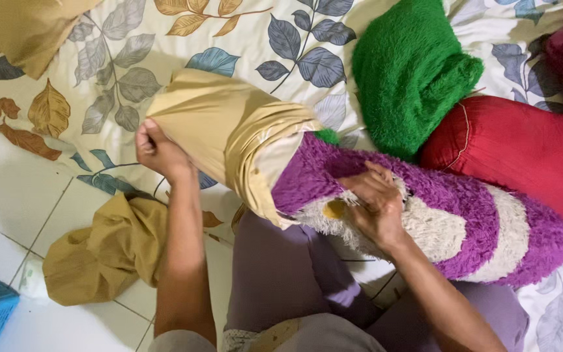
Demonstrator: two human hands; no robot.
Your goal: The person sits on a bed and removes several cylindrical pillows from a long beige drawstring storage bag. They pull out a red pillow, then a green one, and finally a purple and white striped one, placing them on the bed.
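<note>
1. Left hand is clenched on the closed end of the tan satin cover, bunching the fabric tight.
2. Right hand lies flat with fingers spread, pressing on the fuzzy purple-and-white pillow, not gripping it.
3. That pillow lies across my lap, one end tucked inside the cover's open mouth, the rest sticking out to my right.
4. Under it all is a leaf-print sheet.
5. Just past the pillow sit a fuzzy green cushion and a red cushion, touching each other.
6. Down by my left arm, a crumpled tan cloth is heaped on the white tile floor.
7. Another tan cushion sits in the far left corner.
</note>
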